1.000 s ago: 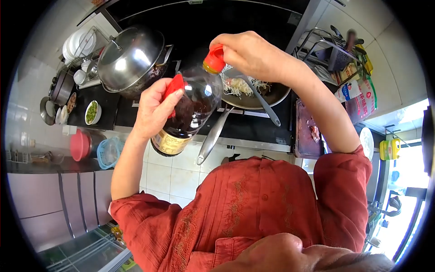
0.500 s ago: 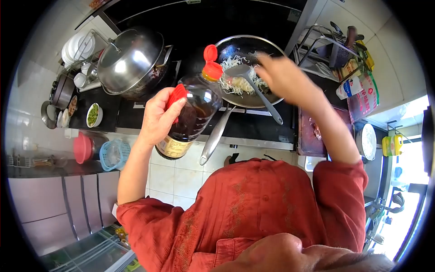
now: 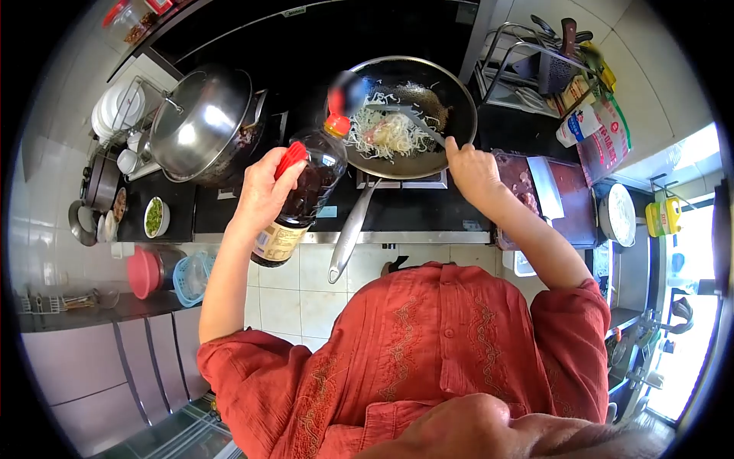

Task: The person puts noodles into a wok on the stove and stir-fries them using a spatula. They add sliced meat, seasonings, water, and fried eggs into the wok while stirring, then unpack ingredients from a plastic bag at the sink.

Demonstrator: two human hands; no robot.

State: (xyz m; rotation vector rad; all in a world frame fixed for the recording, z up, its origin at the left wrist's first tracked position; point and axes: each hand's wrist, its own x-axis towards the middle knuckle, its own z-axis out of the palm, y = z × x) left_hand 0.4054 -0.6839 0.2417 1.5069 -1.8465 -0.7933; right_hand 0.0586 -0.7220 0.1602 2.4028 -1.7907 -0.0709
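My left hand is closed around the red handle of a large bottle of dark sauce. The bottle leans with its red flip cap standing open near the left rim of the frying pan. My right hand grips the end of a grey spatula over the pan's right side. Its blade lies at the pale shredded food in the pan. The pan's metal handle points toward me.
A lidded pot stands left on the stove. Farther left is a white bowl of chopped greens. To the right, a cleaver lies on a cutting board beside raw meat. A knife rack is behind it.
My right hand, blurred above the pan before, has come down and taken hold of the spatula's handle. The spatula has turned to point right. The view has shifted, uncovering the cleaver.
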